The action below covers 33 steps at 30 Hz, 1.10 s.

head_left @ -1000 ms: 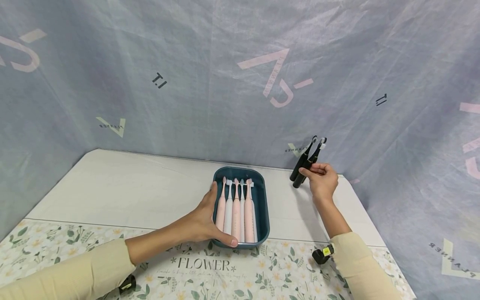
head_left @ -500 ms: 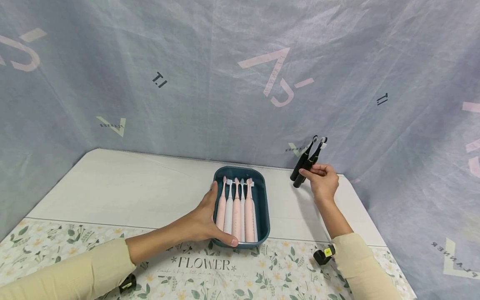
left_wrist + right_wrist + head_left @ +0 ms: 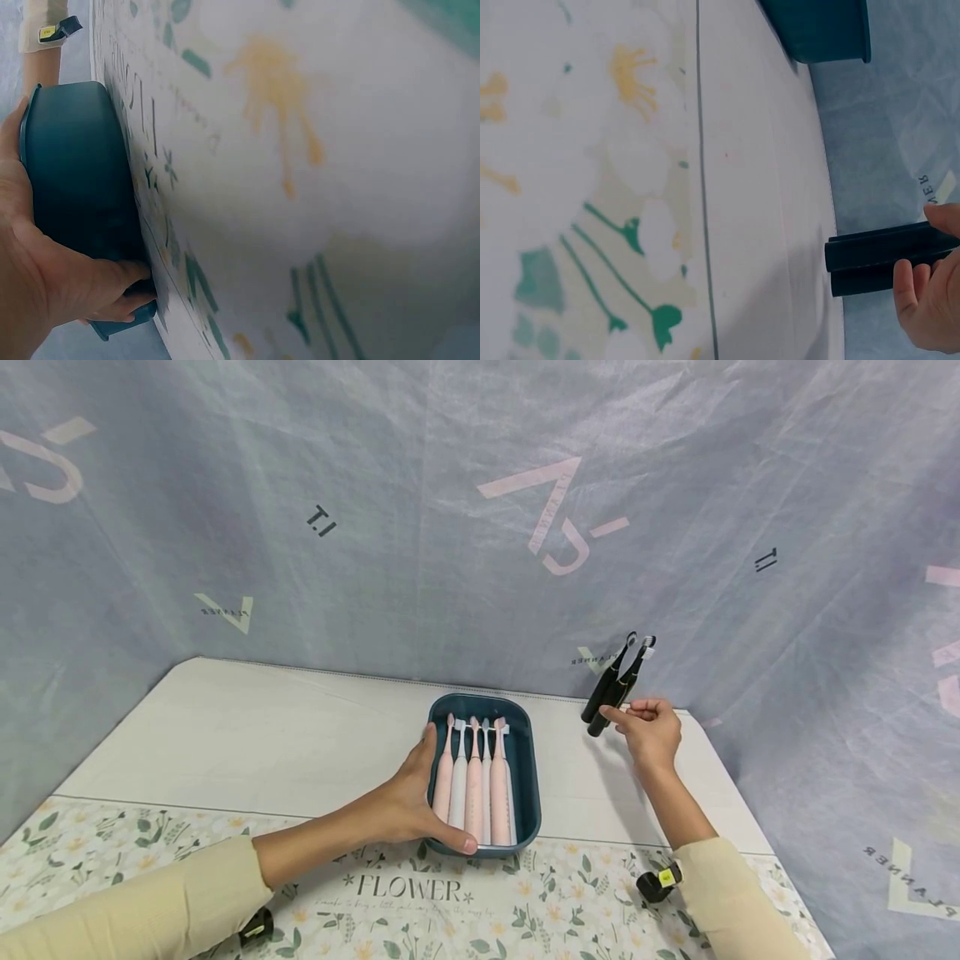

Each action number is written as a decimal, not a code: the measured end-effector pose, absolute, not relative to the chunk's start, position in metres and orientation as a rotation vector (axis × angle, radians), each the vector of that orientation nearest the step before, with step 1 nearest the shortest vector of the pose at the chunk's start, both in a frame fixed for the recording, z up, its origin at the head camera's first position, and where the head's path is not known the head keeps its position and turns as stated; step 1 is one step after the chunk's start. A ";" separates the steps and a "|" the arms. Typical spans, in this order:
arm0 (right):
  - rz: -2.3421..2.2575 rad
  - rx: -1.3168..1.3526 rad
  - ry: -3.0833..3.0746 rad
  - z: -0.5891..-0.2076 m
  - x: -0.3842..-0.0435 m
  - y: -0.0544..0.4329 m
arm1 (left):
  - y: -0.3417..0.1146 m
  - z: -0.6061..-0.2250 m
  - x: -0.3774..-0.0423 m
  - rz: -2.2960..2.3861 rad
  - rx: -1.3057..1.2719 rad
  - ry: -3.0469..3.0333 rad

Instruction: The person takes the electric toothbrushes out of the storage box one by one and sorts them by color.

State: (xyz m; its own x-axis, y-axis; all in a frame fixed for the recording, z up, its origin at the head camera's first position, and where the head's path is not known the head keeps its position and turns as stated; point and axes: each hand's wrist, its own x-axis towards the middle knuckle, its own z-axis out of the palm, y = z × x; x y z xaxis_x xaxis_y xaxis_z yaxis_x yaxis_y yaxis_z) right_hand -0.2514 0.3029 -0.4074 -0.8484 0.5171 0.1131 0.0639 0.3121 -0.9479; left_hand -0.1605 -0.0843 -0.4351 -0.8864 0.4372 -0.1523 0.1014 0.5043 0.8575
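A dark teal bin (image 3: 529, 777) in the head view holds several pink electric toothbrushes (image 3: 474, 793) and white electric toothbrushes (image 3: 458, 789) lying side by side. My left hand (image 3: 412, 793) grips the bin's left side, thumb over the near rim; the left wrist view has this hand (image 3: 52, 270) against the bin's wall (image 3: 79, 165). Black electric toothbrushes (image 3: 611, 693) stand upright, close together, at the back right. My right hand (image 3: 651, 731) is beside their handles, thumb and fingers apart around them. In the right wrist view the hand (image 3: 937, 300) partly hides the black handles (image 3: 870, 251).
A white mat (image 3: 285, 735) covers the back of the table, and a floral cloth with lettering (image 3: 408, 889) lies along the front. Grey printed fabric (image 3: 375, 568) hangs behind and at both sides. Each wrist carries a small black camera (image 3: 654, 885).
My right hand has shifted slightly right and down, its fingers loosening from the black toothbrushes, which stay standing. The left hand and the bin are practically unmoved.
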 end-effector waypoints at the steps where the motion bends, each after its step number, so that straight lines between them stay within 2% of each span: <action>1: 1.556 -0.519 -2.191 -0.407 -0.251 0.303 | -0.084 -0.435 -0.161 1.338 0.451 2.400; 15: 1.636 -0.528 -2.316 -0.405 -0.235 0.298 | -0.085 -0.433 -0.160 1.319 0.466 2.402; 33: 1.804 -0.361 -2.583 -0.407 -0.224 0.291 | -0.084 -0.434 -0.159 1.319 0.426 2.410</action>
